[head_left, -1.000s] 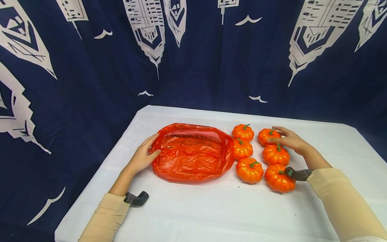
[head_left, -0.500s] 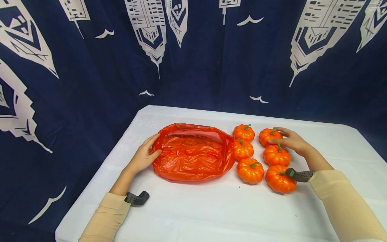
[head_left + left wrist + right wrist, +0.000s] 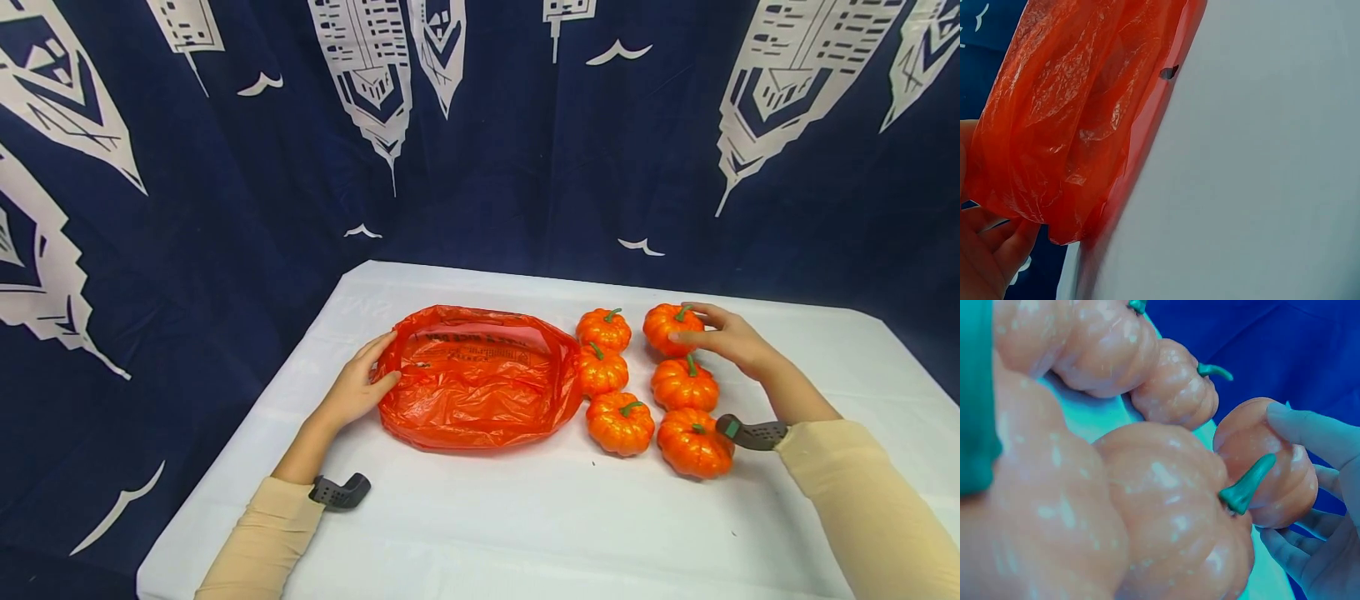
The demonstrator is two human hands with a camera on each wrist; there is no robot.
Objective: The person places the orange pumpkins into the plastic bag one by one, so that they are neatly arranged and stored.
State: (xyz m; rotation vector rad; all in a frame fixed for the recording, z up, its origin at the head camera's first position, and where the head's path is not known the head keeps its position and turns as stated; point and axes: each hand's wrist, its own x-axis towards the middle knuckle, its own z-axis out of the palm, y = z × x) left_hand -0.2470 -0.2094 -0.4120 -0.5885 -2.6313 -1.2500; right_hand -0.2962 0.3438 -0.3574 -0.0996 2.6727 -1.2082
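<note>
On the left of the table, a red plastic bag (image 3: 472,392) lies with its mouth spread wide. My left hand (image 3: 356,387) holds the bag's left edge; in the left wrist view, the film passes between thumb and fingers. At the back right, my right hand (image 3: 731,333) grips a small orange pumpkin (image 3: 663,329) with a green stem, thumb on the near side and fingers round the far side. Nearer me in that row are a second pumpkin (image 3: 684,385) and a third pumpkin (image 3: 693,446), the latter just left of the right wrist camera (image 3: 753,433).
Another row stands between the bag and my right hand: a back pumpkin (image 3: 603,330), a middle pumpkin (image 3: 602,371) touching the bag's right edge, and a front pumpkin (image 3: 620,425). A white cloth covers the table (image 3: 525,525). Behind it hangs a dark blue patterned curtain (image 3: 487,167).
My right hand has closed round the back-right pumpkin and raised it slightly, opening a gap to the pumpkin nearer me. The left hand and the bag stay put.
</note>
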